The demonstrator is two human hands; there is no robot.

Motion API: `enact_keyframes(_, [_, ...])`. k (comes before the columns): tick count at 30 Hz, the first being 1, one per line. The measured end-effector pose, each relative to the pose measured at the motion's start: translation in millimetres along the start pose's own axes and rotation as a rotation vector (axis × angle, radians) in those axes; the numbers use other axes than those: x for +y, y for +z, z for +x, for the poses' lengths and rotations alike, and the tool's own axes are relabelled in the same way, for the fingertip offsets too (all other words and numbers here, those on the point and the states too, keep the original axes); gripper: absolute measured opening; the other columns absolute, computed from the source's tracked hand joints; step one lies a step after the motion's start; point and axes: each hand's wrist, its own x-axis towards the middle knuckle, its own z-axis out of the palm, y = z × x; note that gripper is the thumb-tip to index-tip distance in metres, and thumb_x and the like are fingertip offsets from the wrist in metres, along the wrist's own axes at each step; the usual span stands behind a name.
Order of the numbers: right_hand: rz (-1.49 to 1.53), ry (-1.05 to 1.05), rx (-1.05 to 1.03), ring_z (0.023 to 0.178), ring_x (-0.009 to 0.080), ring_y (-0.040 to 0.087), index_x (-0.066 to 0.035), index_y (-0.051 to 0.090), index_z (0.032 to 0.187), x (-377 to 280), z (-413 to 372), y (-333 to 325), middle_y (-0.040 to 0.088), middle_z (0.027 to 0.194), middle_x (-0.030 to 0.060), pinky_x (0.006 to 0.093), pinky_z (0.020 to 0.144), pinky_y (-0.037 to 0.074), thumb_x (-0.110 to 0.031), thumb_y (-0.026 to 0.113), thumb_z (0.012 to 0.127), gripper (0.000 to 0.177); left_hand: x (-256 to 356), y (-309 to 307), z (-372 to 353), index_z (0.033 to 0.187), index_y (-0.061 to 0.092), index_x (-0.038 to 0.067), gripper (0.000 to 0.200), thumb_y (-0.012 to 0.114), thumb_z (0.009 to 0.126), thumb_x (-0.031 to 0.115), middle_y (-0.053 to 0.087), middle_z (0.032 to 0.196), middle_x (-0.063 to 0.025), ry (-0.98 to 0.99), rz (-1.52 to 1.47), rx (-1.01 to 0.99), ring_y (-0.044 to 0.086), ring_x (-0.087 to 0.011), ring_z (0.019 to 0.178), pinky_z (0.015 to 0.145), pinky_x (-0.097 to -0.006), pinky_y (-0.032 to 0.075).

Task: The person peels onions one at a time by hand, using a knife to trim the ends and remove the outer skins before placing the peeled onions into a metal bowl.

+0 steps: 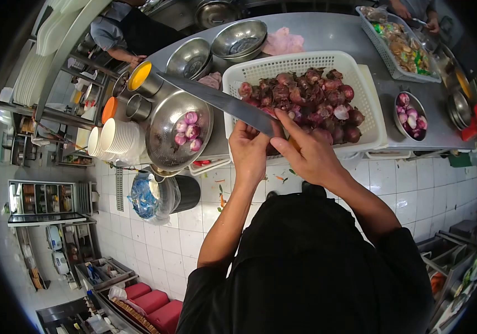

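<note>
A large knife with a broad blade points to the far left above the basket's front edge. My right hand grips it at the heel end, with index finger and thumb stretched along it; the handle is mostly hidden. Close beside it, my left hand is closed under the blade, and whatever its fingers hold is hidden. Unpeeled red onions fill a white plastic basket just beyond my hands. To the left, a metal colander carries several peeled onions.
An oval bowl of peeled onions stands right of the basket. Metal bowls and a pink cloth lie behind. Stacked white containers and a lined bin are left. Co-workers' hands show across the metal counter.
</note>
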Motion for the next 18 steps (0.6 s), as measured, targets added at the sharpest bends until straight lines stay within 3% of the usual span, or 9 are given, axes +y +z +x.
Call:
enact_keyframes(2, [-0.023,0.003,0.004,0.067,0.0385,0.065,-0.001,0.049,0.139,1,1,0,0.065,0.076,0.0237,0.0432,0.062,0.05,-0.036,0.059,0.096,0.057,-2,-2,-1,0.107,0.06,-0.001,0.022,0.063,0.086,-0.006,0.069,0.098,-0.0064,0.002,0.024,0.009,0.064,-0.0102,0.085,0.077,-0.0243,0.051])
enact_keyframes(5, [0.119,-0.176,0.172,0.058,0.033,0.064,0.0,0.054,0.135,26,5,15,0.064,0.071,0.0193,0.0422,0.059,0.05,-0.036,0.059,0.096,0.053,-7,-5,3,0.108,0.059,-0.001,0.023,0.064,0.085,-0.007,0.069,0.098,-0.0073,0.026,0.029,-0.013,0.065,-0.0112,0.086,0.079,-0.0248,0.052])
enact_keyframes(8, [0.334,-0.009,0.067,0.046,0.0221,0.056,0.002,0.066,0.11,26,7,6,0.058,0.061,0.0111,0.0375,0.049,0.047,-0.043,0.055,0.098,0.047,2,-11,6,0.109,0.059,-0.002,0.028,0.066,0.083,-0.01,0.069,0.102,-0.0089,-0.008,0.035,-0.088,0.065,-0.0128,0.09,0.082,-0.0258,0.052])
enact_keyframes(11, [0.623,0.419,-0.25,0.043,0.0111,0.047,-0.001,0.061,0.081,22,13,-22,0.049,0.057,0.0032,0.03,0.042,0.041,-0.052,0.05,0.099,0.056,4,-20,11,0.113,0.058,-0.003,0.032,0.065,0.083,-0.012,0.068,0.107,-0.0105,-0.028,-0.005,-0.171,0.065,-0.0134,0.095,0.085,-0.0264,0.052])
enact_keyframes(12, [0.609,0.451,-0.207,0.04,0.0081,0.043,-0.008,0.047,0.067,11,13,-23,0.045,0.054,0.0006,0.0258,0.038,0.036,-0.059,0.046,0.098,0.06,2,-23,13,0.116,0.057,-0.003,0.035,0.064,0.083,-0.013,0.067,0.112,-0.0113,-0.026,-0.034,-0.201,0.064,-0.0138,0.098,0.088,-0.0269,0.052])
enact_keyframes(18, [0.654,0.463,-0.284,0.04,0.0087,0.044,-0.008,0.048,0.071,22,13,-27,0.047,0.054,0.0023,0.0245,0.036,0.036,-0.062,0.047,0.097,0.06,-4,-29,13,0.119,0.057,-0.003,0.039,0.063,0.082,-0.015,0.066,0.117,-0.0121,-0.053,-0.107,-0.235,0.064,-0.0162,0.103,0.092,-0.0283,0.051])
